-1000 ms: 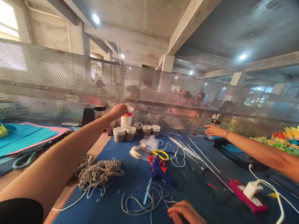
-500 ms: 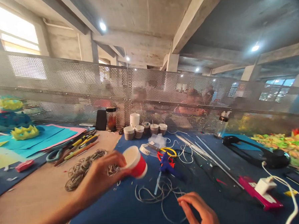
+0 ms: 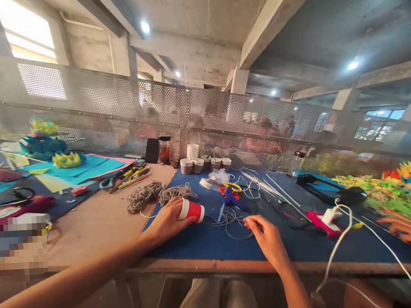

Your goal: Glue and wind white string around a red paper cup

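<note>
My left hand is closed around a paper cup with a red band and white ends. The cup is tipped on its side, low over the blue mat; whether it touches the mat I cannot tell. Between my hands lies a loose tangle of thin grey cord. My right hand has thumb and fingers pinched together, with the cord running up to the fingertips. Just beyond the tangle sits a blue glue gun with a clear stick, beside yellow-and-red-handled scissors.
Bundles of grey-brown rope lie left of the cup. Several small cups stand near the perforated screen. A pink power strip with white cables lies at right. Another person's hand is at the right edge.
The view has pulled back, showing the table's front edge and my legs. My left hand has lowered the cup and turned it onto its side. My right hand stays pinched by the cord.
</note>
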A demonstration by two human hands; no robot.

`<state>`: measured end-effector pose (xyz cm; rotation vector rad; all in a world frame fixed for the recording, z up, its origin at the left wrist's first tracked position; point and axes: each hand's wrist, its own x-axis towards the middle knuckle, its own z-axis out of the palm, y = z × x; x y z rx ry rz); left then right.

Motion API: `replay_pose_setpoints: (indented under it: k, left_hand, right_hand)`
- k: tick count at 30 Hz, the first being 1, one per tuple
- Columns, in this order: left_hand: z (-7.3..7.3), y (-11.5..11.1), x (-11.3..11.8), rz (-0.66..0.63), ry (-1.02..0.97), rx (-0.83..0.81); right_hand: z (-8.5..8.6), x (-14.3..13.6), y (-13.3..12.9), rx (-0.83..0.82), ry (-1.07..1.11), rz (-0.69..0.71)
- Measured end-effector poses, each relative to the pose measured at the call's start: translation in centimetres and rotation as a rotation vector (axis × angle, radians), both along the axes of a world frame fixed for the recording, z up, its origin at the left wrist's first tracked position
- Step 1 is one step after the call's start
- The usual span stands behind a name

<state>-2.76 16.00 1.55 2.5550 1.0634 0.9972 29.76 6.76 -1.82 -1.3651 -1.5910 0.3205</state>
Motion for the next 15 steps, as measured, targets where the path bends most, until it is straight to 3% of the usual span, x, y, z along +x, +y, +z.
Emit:
replay_pose_setpoints:
  k: [4,15]
  left_hand:
    - [-0.1,-0.3,-0.1,0.072,-0.019,-0.003]
    - [-0.3,0.3,-0.6,0.064,-0.126,-0.04]
  right_hand:
    - [-0.1,0.3,0.3,-0.069,0.066,0.013]
    - [1.1,-0.4,-0.1,-0.071,0.166,0.035]
